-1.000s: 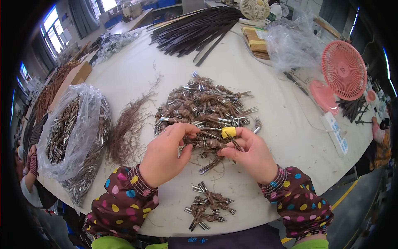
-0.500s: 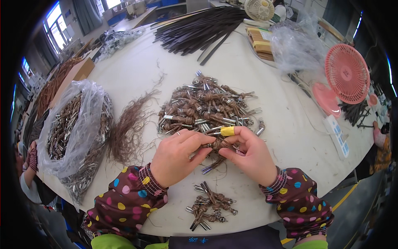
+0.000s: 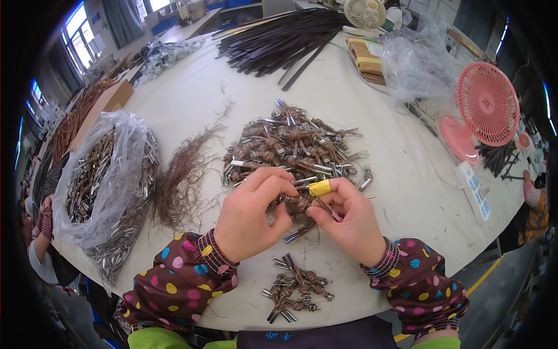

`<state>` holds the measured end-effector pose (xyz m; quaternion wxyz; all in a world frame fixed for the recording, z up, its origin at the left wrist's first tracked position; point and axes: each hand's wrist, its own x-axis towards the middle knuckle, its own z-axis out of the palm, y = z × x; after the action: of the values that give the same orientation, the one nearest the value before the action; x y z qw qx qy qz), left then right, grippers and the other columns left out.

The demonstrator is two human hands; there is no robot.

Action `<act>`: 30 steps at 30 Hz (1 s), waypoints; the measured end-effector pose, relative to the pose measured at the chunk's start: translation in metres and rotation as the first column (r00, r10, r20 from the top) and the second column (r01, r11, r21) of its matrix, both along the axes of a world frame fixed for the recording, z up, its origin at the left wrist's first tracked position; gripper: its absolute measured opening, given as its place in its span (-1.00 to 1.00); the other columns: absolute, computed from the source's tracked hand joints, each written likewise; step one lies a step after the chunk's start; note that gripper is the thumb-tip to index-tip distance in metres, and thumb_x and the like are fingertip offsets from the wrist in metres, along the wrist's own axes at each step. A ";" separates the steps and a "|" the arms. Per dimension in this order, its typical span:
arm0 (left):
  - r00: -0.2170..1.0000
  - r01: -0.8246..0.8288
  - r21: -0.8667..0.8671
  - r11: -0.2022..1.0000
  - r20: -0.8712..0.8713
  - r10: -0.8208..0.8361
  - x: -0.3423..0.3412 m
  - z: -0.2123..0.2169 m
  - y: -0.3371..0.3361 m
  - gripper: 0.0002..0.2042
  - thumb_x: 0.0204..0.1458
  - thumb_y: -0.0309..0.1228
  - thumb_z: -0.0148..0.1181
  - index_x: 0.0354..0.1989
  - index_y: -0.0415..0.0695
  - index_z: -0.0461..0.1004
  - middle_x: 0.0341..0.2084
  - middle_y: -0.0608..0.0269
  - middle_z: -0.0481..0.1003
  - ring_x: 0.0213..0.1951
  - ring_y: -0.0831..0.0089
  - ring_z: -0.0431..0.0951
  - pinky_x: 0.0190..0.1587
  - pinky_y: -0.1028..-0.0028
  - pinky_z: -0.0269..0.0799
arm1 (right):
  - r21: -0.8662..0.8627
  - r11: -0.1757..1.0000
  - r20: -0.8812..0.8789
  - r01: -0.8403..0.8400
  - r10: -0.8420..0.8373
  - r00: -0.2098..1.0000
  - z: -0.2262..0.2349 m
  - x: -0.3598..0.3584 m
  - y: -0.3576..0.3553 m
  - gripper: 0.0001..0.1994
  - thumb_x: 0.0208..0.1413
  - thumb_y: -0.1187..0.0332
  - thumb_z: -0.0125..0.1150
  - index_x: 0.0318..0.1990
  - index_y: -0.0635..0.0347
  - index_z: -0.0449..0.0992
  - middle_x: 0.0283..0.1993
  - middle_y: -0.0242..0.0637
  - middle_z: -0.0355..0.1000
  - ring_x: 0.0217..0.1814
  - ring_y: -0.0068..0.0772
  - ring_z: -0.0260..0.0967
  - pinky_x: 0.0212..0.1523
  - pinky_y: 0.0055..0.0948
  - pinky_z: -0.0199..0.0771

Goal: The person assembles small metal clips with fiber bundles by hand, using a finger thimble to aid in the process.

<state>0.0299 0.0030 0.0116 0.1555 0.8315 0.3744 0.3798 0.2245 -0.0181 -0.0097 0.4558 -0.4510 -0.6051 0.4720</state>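
A knotted brown cord (image 3: 300, 203) with metal tips is pinched between the thumb and fingers of my right hand (image 3: 353, 220), which has yellow tape around one finger. My left hand (image 3: 251, 210) is just left of that cord, thumb and forefinger curved and parted, with metal tips and cord showing in the gap. Both hands are over the near edge of a large pile of similar knotted cords (image 3: 290, 139) with silvery ends. A smaller group of these cords (image 3: 295, 288) lies nearer to me, below the hands.
A clear plastic bag (image 3: 96, 218) full of knotted cords stands at left, beside loose brown threads (image 3: 185, 180). Dark strips (image 3: 273, 43) lie at the back. At right are a pink fan (image 3: 487, 104), a white power strip (image 3: 472, 191) and clear plastic (image 3: 415, 67). Other people sit at both sides.
My left thumb and forefinger have come apart from the cord and drawn slightly left. My right hand keeps its pinch and has shifted only a little.
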 end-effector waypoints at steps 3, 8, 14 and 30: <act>0.987 -0.067 -0.129 0.989 0.136 0.084 0.002 0.006 -0.006 -0.75 -0.21 -0.65 0.21 -0.29 -0.16 0.46 -0.15 0.17 0.42 -0.38 0.38 0.43 -0.32 0.51 0.42 | -0.049 0.998 -0.048 0.032 -0.035 0.998 -0.004 0.003 0.003 -0.75 0.07 0.50 0.26 -0.12 0.28 0.37 -0.36 -0.47 0.48 -0.45 -0.81 0.22 -0.43 -0.71 0.25; 0.981 -0.083 0.214 0.973 -0.153 0.117 0.004 0.007 -0.010 -0.59 -0.29 -0.49 0.44 -0.17 -0.06 0.52 -0.20 0.26 0.38 -0.39 0.40 0.39 -0.33 0.45 0.37 | -0.086 0.996 -0.071 0.004 -0.010 0.997 0.003 0.003 0.000 -0.75 0.08 0.50 0.26 -0.12 0.29 0.37 -0.36 -0.46 0.48 -0.42 -0.81 0.25 -0.42 -0.72 0.25; 0.961 -0.059 0.415 0.908 -0.224 0.165 0.000 -0.004 -0.004 -0.68 -0.30 -0.47 0.43 -0.28 -0.04 0.58 -0.36 0.39 0.43 -0.43 0.42 0.41 -0.36 0.44 0.36 | -0.040 0.999 0.013 0.032 -0.031 0.999 0.003 0.000 -0.002 -0.72 0.06 0.48 0.28 -0.11 0.28 0.36 -0.36 -0.40 0.49 -0.40 -0.77 0.33 -0.39 -0.70 0.32; 0.999 -0.045 -0.003 0.999 -0.007 0.045 -0.004 -0.012 0.001 -0.86 -0.06 -0.57 0.22 -0.30 -0.15 0.47 -0.37 0.22 0.57 -0.38 0.31 0.59 -0.38 0.42 0.51 | -0.224 0.968 -0.327 -0.116 0.038 0.944 0.001 0.000 0.000 -0.58 0.09 0.47 0.30 0.04 0.35 0.27 -0.28 -0.51 0.49 -0.34 -0.86 0.30 -0.35 -0.74 0.31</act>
<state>0.0264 0.0042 -0.0003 0.1468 0.8241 0.3941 0.3796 0.2248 -0.0176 -0.0090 0.4711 -0.3960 -0.4790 0.6260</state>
